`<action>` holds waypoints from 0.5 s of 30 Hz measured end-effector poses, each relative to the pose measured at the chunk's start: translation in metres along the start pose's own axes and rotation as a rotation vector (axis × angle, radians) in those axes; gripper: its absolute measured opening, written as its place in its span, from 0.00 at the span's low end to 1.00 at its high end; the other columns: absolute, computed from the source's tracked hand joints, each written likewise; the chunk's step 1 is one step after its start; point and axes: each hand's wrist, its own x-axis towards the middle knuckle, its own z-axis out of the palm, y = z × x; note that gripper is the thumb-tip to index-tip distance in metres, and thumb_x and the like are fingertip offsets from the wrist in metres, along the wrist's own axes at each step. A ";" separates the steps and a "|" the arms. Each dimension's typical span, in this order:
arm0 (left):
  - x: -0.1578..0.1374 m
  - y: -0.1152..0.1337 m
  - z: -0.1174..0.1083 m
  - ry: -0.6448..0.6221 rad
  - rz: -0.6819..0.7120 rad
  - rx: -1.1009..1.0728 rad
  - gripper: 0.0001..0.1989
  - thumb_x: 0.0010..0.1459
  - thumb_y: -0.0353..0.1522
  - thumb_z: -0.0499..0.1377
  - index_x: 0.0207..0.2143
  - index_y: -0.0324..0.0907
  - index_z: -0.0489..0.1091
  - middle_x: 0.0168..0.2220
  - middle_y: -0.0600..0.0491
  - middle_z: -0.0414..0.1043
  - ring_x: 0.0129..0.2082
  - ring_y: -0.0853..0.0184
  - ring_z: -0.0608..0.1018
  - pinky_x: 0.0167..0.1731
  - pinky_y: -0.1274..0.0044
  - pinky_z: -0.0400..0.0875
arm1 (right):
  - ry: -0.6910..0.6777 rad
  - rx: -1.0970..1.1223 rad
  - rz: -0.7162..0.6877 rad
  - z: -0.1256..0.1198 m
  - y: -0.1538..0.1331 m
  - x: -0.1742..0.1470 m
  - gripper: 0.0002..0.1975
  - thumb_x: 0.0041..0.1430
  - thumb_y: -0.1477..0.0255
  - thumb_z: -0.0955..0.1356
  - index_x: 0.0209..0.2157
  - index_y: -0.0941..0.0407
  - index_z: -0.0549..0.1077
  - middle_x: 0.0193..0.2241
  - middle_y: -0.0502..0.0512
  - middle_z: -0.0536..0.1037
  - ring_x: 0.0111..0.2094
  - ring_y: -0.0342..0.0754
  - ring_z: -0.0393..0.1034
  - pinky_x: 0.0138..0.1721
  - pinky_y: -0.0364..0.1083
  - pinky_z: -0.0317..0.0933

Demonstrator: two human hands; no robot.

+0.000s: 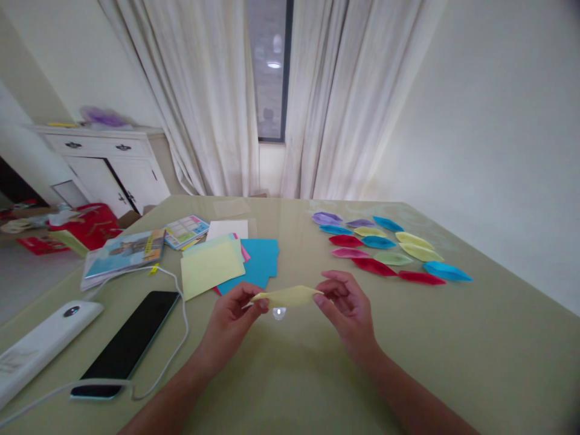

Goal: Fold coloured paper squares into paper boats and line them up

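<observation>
A pale yellow folded paper boat (292, 296) is held level between my two hands, above the table's near middle. My left hand (233, 323) pinches its left tip between thumb and fingers. At the other end, the thumb and fingers of my right hand (347, 311) grip the right tip. Beyond my left hand lies a fanned stack of square paper, with a yellow sheet (212, 269) on top and a blue sheet (260, 257) beneath. To the right, rows of similar folded boats rest on the table, among them a red one (421, 277) and a blue one (447, 271).
A black phone (127, 344), a white power strip (49, 344) and a looping white cable (185, 314) lie on the left of the table (453, 362). Behind them are booklets (127, 254). Curtains (217, 96) hang beyond the far edge, and a white cabinet (104, 163) stands back left.
</observation>
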 end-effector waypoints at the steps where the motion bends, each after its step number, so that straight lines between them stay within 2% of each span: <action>1: 0.000 -0.002 0.001 -0.019 -0.018 -0.001 0.14 0.59 0.43 0.72 0.35 0.42 0.79 0.33 0.53 0.80 0.34 0.65 0.81 0.35 0.76 0.78 | -0.015 -0.002 0.024 0.000 -0.001 0.000 0.20 0.58 0.61 0.80 0.50 0.52 0.78 0.36 0.54 0.81 0.34 0.48 0.75 0.38 0.46 0.71; 4: -0.002 -0.006 0.004 -0.048 -0.048 -0.009 0.14 0.58 0.43 0.73 0.35 0.42 0.79 0.33 0.53 0.80 0.32 0.64 0.81 0.33 0.75 0.80 | -0.082 -0.066 0.126 0.002 -0.002 -0.002 0.15 0.58 0.58 0.79 0.37 0.56 0.82 0.30 0.53 0.79 0.30 0.47 0.71 0.32 0.44 0.66; 6: -0.003 -0.008 0.006 -0.045 -0.056 -0.005 0.15 0.57 0.44 0.73 0.35 0.42 0.80 0.33 0.53 0.79 0.32 0.65 0.81 0.31 0.76 0.80 | -0.094 -0.096 0.193 0.001 -0.001 -0.002 0.18 0.60 0.55 0.77 0.32 0.57 0.81 0.25 0.51 0.76 0.27 0.46 0.67 0.28 0.43 0.62; 12: -0.002 -0.007 0.006 0.023 -0.085 0.023 0.17 0.58 0.45 0.72 0.39 0.41 0.83 0.36 0.50 0.83 0.32 0.63 0.83 0.32 0.76 0.81 | -0.066 -0.145 0.221 -0.001 0.004 0.004 0.27 0.65 0.49 0.71 0.25 0.57 0.78 0.20 0.51 0.73 0.24 0.45 0.64 0.27 0.43 0.58; 15: 0.000 -0.005 0.005 0.053 -0.113 0.022 0.20 0.57 0.48 0.71 0.40 0.41 0.83 0.35 0.49 0.85 0.34 0.61 0.84 0.33 0.75 0.82 | -0.085 -0.131 0.238 0.000 0.006 0.006 0.28 0.67 0.47 0.69 0.26 0.57 0.78 0.21 0.52 0.74 0.25 0.46 0.65 0.28 0.44 0.59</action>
